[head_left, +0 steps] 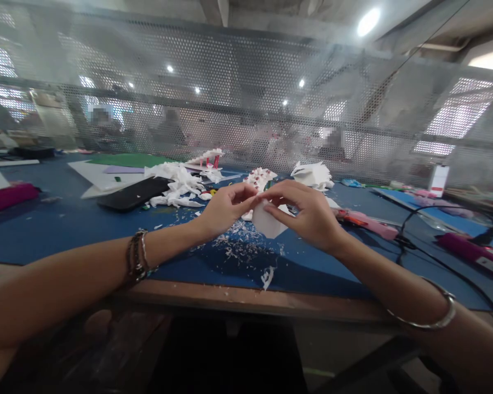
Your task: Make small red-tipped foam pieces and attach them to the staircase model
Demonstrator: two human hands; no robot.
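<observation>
Two hands of mine meet over the counter, both closed on one small white piece. My left hand pinches its upper edge between thumb and fingertips; my right hand grips it from the other side, the thumb pressed along its face. The fingertips of both come together at the top, and the piece hangs below them, tilted, above the blue surface. Just what it is made of, I cannot tell.

Small white shavings lie scattered beneath my hands, and one curled white scrap sits nearer me, close to the front edge. Beyond my left hand is a heap of crumpled white scraps, touching a flat black object. Behind those lie a green sheet and a white sheet. Past my fingers is a white object with dark red spots, and to its right a bundle of white pieces.

Just beside my right hand rests a pink tool, a black cable near its end. A magenta object lies farther right. I wear bracelets on my left wrist and a bangle on my right forearm.
</observation>
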